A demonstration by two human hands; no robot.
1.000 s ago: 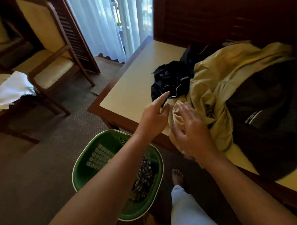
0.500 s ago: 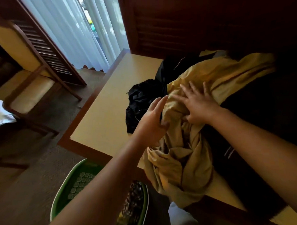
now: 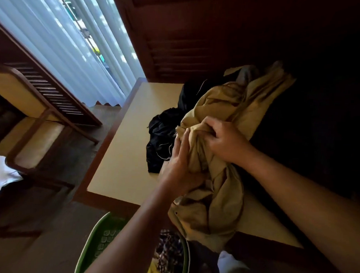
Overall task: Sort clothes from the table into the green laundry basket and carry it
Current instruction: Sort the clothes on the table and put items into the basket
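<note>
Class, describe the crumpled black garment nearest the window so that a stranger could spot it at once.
Start at the cream-topped wooden table beside the white window curtain. On it, on the window side of the big mustard-yellow cloth garment, lies a crumpled black fabric garment. Its thin white piping sets it apart from the plain mustard cloth.
</note>
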